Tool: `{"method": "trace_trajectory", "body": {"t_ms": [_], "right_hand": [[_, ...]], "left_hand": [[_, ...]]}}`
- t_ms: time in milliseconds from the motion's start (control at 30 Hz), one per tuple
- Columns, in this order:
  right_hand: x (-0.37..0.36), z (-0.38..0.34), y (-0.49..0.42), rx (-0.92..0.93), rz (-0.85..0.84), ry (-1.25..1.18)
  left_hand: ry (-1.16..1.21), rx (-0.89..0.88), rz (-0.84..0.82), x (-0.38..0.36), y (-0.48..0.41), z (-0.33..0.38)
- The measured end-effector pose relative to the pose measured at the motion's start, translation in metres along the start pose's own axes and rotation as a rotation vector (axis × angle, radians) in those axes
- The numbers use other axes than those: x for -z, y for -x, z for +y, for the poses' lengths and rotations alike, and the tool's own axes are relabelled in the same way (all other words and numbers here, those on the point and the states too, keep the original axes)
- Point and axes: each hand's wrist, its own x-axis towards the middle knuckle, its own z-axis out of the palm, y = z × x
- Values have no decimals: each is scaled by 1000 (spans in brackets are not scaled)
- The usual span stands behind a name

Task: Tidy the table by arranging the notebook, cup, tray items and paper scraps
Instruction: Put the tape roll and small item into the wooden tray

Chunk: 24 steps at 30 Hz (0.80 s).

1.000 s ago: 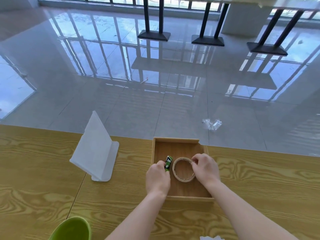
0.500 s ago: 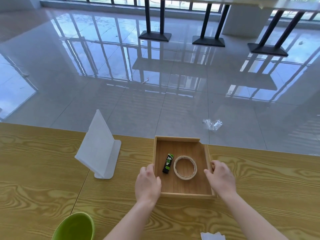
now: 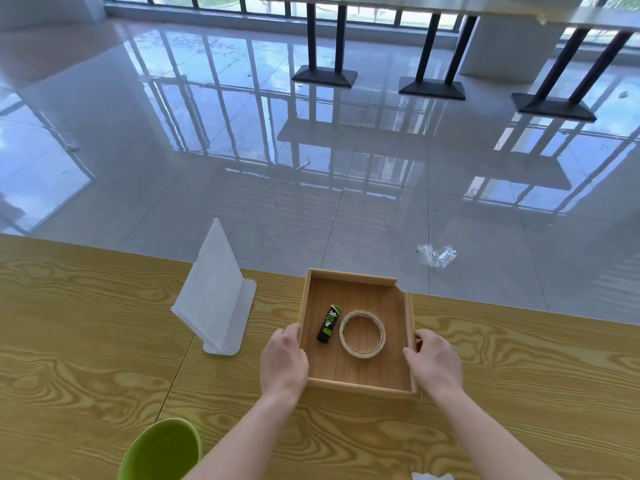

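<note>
The wooden tray [image 3: 360, 374] is positioned on the wood-grain surface [image 3: 86, 341], near its far edge, and is held at both side walls. The left hand [image 3: 284, 362] is placed against the left wall, with its fingers [image 3: 288, 338] curled on the outer face and rim. The right hand [image 3: 434, 363] is placed against the right wall, with the thumb hooked over the rim and the remaining fingers wrapped around the outside. Two items are contained in the tray: a black and green stick-shaped item [image 3: 329, 323], laid flat near the left wall, and a roll of tape [image 3: 364, 353], laid flat just beside it, toward the centre. A white stand [image 3: 216, 299] is set upright to the left of the tray, apart from it. A green cup [image 3: 162, 452] is located at the near edge, partly cut off by the frame. A white paper scrap [image 3: 433, 477] is partly visible at the bottom edge. A crumpled clear wrapper [image 3: 437, 255] is seen on the floor beyond the surface.
</note>
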Motion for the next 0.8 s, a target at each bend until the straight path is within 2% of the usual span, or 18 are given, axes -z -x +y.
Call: {"method": "trace_trajectory", "body": {"t_ms": [400,800], "right_hand": [[-20,-39,-3,79,-25,-29],[-38,-72,2,137,-49,-54]], "left_hand": [[-2,67,58,20,-13,-24],[137,246,85,30,-3,-38]]}}
